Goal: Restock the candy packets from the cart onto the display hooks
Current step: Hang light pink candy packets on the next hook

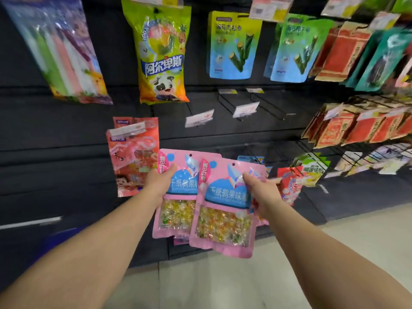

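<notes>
Both bare arms reach forward toward a dark slatted display wall (55, 134) hung with snack bags. The left hand (159, 182) grips the left edge of a pink plastic candy packet with a blue label and a clear window of coloured sweets (178, 197), thumb across its front. The right hand (264, 192) holds a second pink candy packet of the same design (223, 210) by its right edge, thumb on the front near the top; this one overlaps the first and lies in front of it. More pink edges show behind and below the pair, so each hand may be holding more than one packet, though the stack is too hidden to count. Both packets are upright, each with a small hang hole at the top, and are held in the air in front of the lower part of the wall, not on any hook.

Above them, bare black wire display hooks (263, 105) with white price tags (246, 109) jut from the wall. To the left hangs a red-pink sweet bag (133, 157); higher up a yellow-green bag with a cartoon cow (162, 56) and blue-green seaweed-roll pouches (231, 45). Red and brown packets (347, 128) fill the hooks at right. A pale tiled floor (223, 284) lies below.
</notes>
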Tool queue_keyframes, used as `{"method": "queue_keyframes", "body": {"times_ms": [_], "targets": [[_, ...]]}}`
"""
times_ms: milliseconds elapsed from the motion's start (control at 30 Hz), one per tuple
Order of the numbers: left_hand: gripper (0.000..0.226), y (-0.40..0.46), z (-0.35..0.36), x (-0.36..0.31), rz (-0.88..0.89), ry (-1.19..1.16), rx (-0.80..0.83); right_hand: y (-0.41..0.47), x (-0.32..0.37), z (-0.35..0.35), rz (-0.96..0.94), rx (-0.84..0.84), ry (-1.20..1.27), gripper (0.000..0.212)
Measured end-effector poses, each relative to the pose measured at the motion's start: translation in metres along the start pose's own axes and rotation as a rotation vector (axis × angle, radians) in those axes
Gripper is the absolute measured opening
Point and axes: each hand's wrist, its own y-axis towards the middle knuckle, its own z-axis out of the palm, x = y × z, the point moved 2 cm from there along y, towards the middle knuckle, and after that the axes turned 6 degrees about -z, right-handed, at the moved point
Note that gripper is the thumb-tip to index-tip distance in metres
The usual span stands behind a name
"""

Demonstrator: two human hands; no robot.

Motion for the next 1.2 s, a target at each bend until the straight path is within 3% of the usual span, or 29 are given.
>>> {"method": "queue_keyframes", "body": {"times_ms": [33,167,367,533,733,867,1033,1200], "targets": [[0.076,-0.006,-0.006,-0.005,0.002,-0.003,-0.033,0.008,-0.003,0.008,0.013,0.028,-0.015,0.061],[0.039,-0.006,-0.031,-0.015,0.016,-0.005,-0.160,0.033,0.001,0.042,-0.017,0.044,-0.096,0.028],[0.042,0.041,-0.081,-0.017,0.010,-0.029,-0.267,0.079,0.018,0.086,-0.030,0.084,-0.113,0.029],[0.030,0.062,-0.091,-0.024,0.016,-0.042,-0.213,0.111,0.032,0.108,-0.084,0.086,-0.121,0.029],[0.030,0.067,-0.072,-0.020,-0.001,-0.100,-0.183,0.140,0.037,0.125,-0.065,0.143,-0.096,0.032],[0.015,0.064,-0.053,-0.022,0.015,-0.161,-0.187,0.159,0.041,0.129,-0.081,0.206,-0.068,0.026],[0.019,0.059,-0.033,-0.015,0.025,-0.222,-0.232,0.175,0.048,0.132,-0.051,0.282,-0.080,0.025],[0.007,0.053,-0.015,-0.009,0.036,-0.233,-0.266,0.182,0.051,0.137,-0.038,0.286,-0.087,0.024]]}}
